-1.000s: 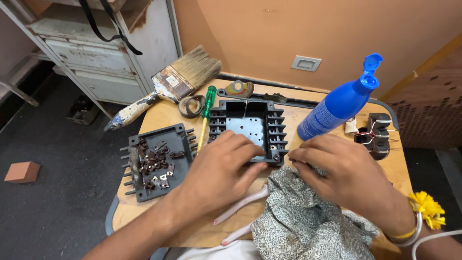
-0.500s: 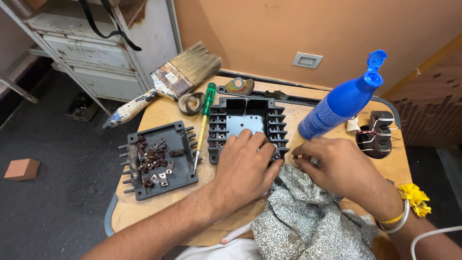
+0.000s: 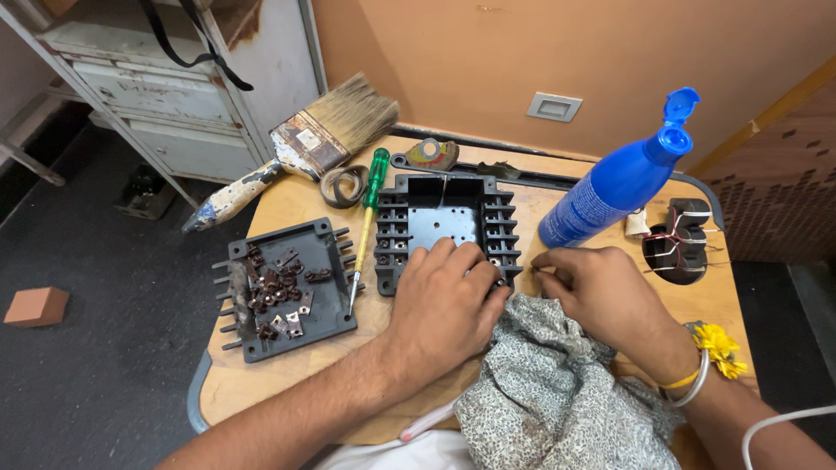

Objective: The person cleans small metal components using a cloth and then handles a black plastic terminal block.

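Observation:
My left hand (image 3: 448, 300) lies curled over the near edge of a black plastic terminal housing (image 3: 440, 213), fingers pressing on its rim. My right hand (image 3: 596, 292) is just right of it, fingertips pinched together at the housing's near right corner; whether they hold anything small does not show. Both hands rest over a crumpled patterned cloth (image 3: 549, 392) at the table's front. A second black tray (image 3: 326, 309) with several small brown metal pieces sits left of my left hand. A green-handled screwdriver (image 3: 374, 178) lies between tray and housing.
On the round wooden table (image 3: 279, 392) a blue spray bottle (image 3: 610, 191) leans at the right, by a wire-wound coil part (image 3: 679, 239). A wide paintbrush (image 3: 322, 139) and a tape roll (image 3: 342, 184) lie at the back left. A grey metal cabinet (image 3: 174, 96) stands left.
My left hand has slid a little to the right along the housing's near edge. My right hand stays pinched at the same corner.

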